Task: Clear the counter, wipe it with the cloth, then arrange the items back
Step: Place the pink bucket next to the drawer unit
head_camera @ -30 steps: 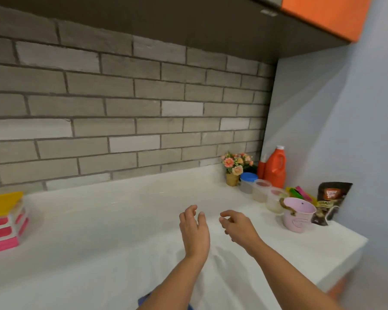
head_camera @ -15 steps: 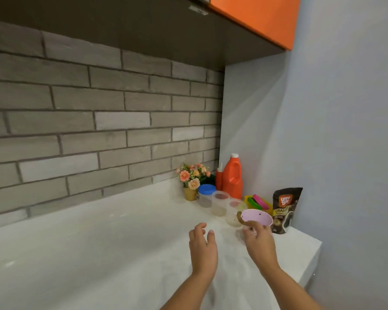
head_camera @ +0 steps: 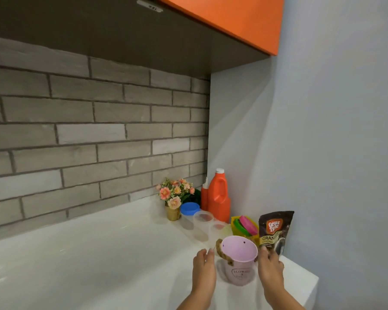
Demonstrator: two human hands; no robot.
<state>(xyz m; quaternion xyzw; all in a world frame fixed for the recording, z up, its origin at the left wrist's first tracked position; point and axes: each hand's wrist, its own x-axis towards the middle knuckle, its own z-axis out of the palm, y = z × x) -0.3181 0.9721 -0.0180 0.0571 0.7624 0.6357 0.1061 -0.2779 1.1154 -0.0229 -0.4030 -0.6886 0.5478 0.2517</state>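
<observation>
A pink metal bucket (head_camera: 239, 268) with a rope handle stands on the white counter (head_camera: 103, 260) near its right end. My left hand (head_camera: 204, 268) is just left of the bucket, fingers apart, holding nothing. On the bucket's right side my right hand (head_camera: 270, 268) hovers with its fingers loosely curled by the rim; no grip shows. Behind the bucket stand a brown coffee granules pouch (head_camera: 276, 231), clear plastic containers (head_camera: 202, 224), one with a blue lid (head_camera: 189, 209), an orange jug (head_camera: 218, 195) and a small flower pot (head_camera: 174, 199). No cloth is in view.
A yellow holder with pink and green lids (head_camera: 244, 224) sits between the jug and the pouch. The blue-grey wall (head_camera: 334, 153) closes the right side, the brick wall (head_camera: 87, 142) the back. An orange cabinet (head_camera: 233, 19) hangs overhead. The counter's right edge (head_camera: 311, 285) drops off.
The view has swung right, so the pink and yellow box at the left is out of sight. Both hands have reached forward to either side of the pink bucket.
</observation>
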